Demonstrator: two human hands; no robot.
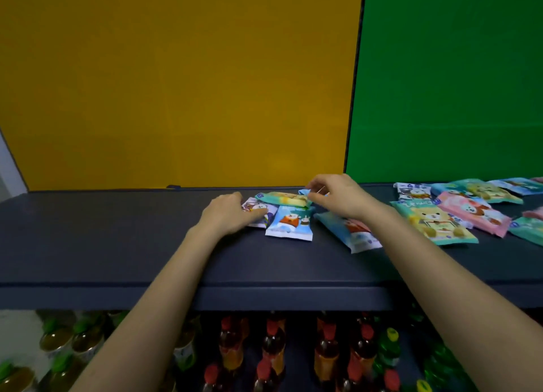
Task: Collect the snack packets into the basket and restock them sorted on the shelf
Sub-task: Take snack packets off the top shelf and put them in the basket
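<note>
At frame centre, a green packet [282,199] is pinched at its end by the right hand [342,199], while a purple packet [270,208] is pressed flat on the shelf [117,238] by the left hand [229,212]; like designs should be stacked squarely

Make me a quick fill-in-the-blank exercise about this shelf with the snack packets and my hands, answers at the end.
1. The panel behind the left hand is ____.
2. The pink packet lies to the ____ of the right hand, which pinches a green packet.
3. Under the shelf stand rows of ____.
Answers: yellow; right; bottles.
</note>
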